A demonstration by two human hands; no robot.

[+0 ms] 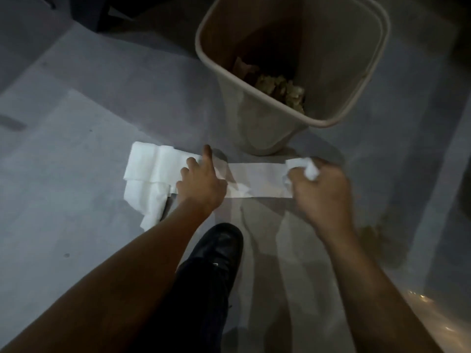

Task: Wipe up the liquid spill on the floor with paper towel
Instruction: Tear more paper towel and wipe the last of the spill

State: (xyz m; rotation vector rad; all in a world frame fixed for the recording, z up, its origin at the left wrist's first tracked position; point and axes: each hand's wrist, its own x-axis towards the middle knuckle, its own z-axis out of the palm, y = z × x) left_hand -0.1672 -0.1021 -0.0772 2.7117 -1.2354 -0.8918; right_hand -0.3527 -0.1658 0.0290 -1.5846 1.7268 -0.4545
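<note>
On the grey floor (76,138) in front of me, a long strip of white paper towel (257,180) stretches between my hands. My left hand (201,182) presses its folded, bunched end down with fingers extended. My right hand (321,189) grips the other end, crumpled in curled fingers. Just beyond stands a beige bin (254,118) holding scraps. My black shoe (219,245) is below the towel. No writing is legible anywhere.

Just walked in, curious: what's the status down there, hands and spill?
Left hand pressing paper towel flat on floor. Right hand gripping its bunched end. Bin close behind, shoe just below; spill itself not clearly visible.
</note>
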